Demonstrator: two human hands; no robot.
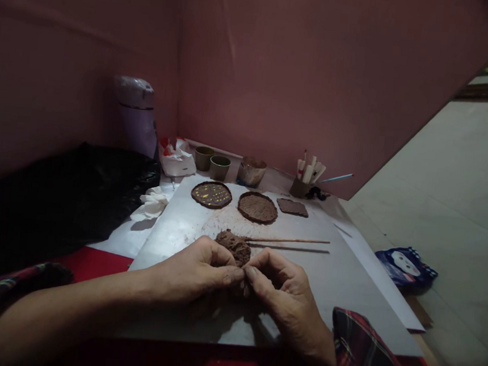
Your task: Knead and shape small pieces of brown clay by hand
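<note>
A lump of brown clay (233, 246) lies on the grey work board (346, 283) just beyond my fingers. My left hand (196, 270) and my right hand (279, 291) meet at the near side of the lump, fingers curled and pinching a bit of clay between them. A thin wooden stick (290, 241) lies to the right of the lump. Further back on the board sit a flat clay disc with yellow specks (211, 194), a plain clay disc (258, 207) and a small flat clay slab (292, 207).
Behind the board stand two small cups (211, 163), a metal bowl (251, 172) and a holder with tools (306, 180). A black bag (63, 195) and white cloth (152, 203) lie left. A blue packet (405, 266) lies on the floor right. Pink walls close the back.
</note>
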